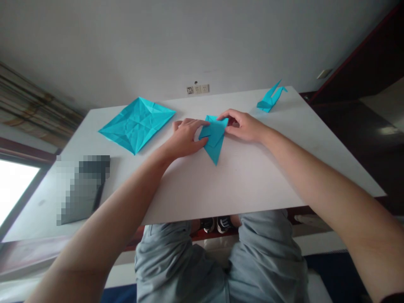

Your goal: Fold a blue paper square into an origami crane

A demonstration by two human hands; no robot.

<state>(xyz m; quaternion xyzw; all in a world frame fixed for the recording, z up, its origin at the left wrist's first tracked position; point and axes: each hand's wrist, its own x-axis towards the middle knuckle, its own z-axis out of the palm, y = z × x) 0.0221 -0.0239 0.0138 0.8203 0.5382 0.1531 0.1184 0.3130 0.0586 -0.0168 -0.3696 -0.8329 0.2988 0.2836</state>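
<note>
white-topped table [240, 185] bears one turquoise kite-shaped folded paper [216, 136], lying between the left hand [188, 136] and the right hand [248, 126], long axis near to far, narrow tip nearest. neither hand is nearer: left fingers, parted from the thumb, hold its left side; right fingers, almost closed, pinch its far right corner. left of the folded paper lies one flat creased turquoise paper diamond [137, 124]; right of and beyond it stands one turquoise paper crane [269, 102].

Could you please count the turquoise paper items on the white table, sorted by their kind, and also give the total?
Opened, creased sheet: 1
Folded piece with a point toward the person: 1
Bird figure: 1
Total: 3
</note>
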